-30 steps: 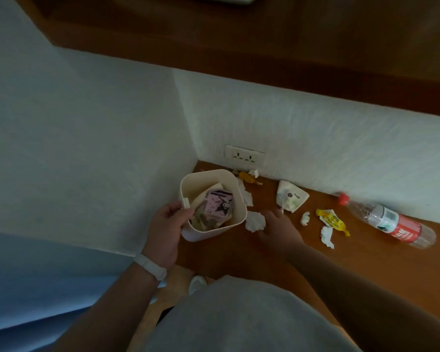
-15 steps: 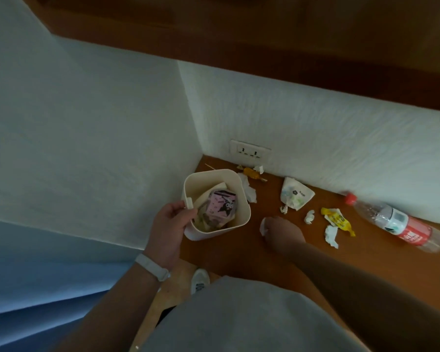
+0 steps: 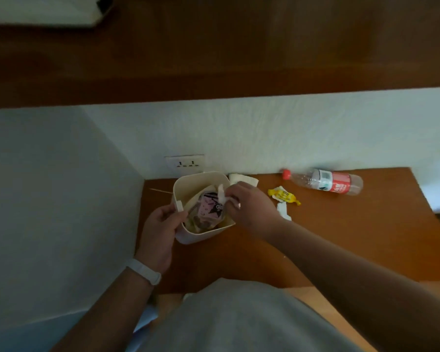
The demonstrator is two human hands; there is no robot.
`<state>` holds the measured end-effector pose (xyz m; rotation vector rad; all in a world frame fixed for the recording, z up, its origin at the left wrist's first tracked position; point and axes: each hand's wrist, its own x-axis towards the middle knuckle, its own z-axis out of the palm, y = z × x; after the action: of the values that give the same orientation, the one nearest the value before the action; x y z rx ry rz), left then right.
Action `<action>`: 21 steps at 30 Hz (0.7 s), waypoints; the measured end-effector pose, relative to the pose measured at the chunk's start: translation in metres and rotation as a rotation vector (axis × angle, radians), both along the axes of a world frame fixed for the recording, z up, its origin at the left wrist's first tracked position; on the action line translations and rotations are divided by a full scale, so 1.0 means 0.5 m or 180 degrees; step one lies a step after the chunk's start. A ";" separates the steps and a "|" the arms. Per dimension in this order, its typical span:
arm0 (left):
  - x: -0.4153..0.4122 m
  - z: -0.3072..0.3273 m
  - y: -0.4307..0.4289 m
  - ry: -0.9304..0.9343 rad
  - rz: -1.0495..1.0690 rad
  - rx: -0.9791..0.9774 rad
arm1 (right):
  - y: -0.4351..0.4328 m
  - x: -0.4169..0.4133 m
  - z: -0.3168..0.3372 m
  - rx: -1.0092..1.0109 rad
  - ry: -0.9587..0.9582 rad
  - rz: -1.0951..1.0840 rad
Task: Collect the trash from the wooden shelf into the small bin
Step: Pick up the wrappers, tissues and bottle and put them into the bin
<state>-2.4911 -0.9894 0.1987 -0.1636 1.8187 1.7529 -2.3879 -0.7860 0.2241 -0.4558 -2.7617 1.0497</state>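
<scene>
Taking the small bin (image 3: 201,232) as the landmark, a thin wooden stick (image 3: 160,191) lies on the wooden shelf (image 3: 341,237) just left of it, near the corner of the walls. The left hand (image 3: 160,227) is clamped on the bin's near-left rim beside a white clip, steadying it. Inside the bin sits a pink cartoon-printed packet (image 3: 210,208) among other wrappers. The right hand (image 3: 249,203) hovers over the bin's right rim, fingers pinched together on a crumpled white tissue (image 3: 222,195) that hangs above the opening; dropping it calls only for letting go. Behind the bin's right edge lies a white wrapper (image 3: 247,179). Further right are a yellow wrapper (image 3: 282,195) and a white scrap (image 3: 283,210), both nearer the right hand. Furthest right, a plastic bottle (image 3: 325,180) lies along the wall, cap toward the bin. The shelf front is open room.
</scene>
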 end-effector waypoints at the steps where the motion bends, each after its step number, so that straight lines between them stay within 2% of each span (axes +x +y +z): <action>1: -0.001 0.002 0.012 -0.0014 -0.0056 0.0003 | 0.001 0.010 -0.001 -0.0003 -0.0005 0.0051; 5: -0.002 0.000 0.051 -0.0058 -0.0174 -0.0020 | 0.020 0.053 -0.011 -0.0118 0.0042 -0.0055; 9: -0.003 0.000 0.071 -0.0077 -0.0201 -0.0039 | 0.063 0.093 -0.037 -0.0208 -0.0062 -0.0706; 11: -0.003 0.004 0.077 -0.0041 -0.0245 -0.0033 | 0.095 0.111 -0.067 -0.0182 -0.0351 -0.1150; 14: -0.001 0.007 0.083 -0.0022 -0.0214 -0.0055 | 0.143 0.142 -0.127 -0.0137 -0.1097 -0.1602; 16: 0.001 0.007 0.084 -0.0017 -0.0172 -0.0099 | 0.166 0.160 -0.166 -0.0114 -0.1402 -0.1605; 21: 0.013 0.007 0.086 -0.0024 -0.0108 -0.0221 | 0.186 0.164 -0.226 -0.0010 -0.1567 -0.1353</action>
<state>-2.4846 -0.9463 0.2021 -0.1661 1.8671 1.6650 -2.3056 -0.6928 0.1110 -1.3931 -2.8409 0.9281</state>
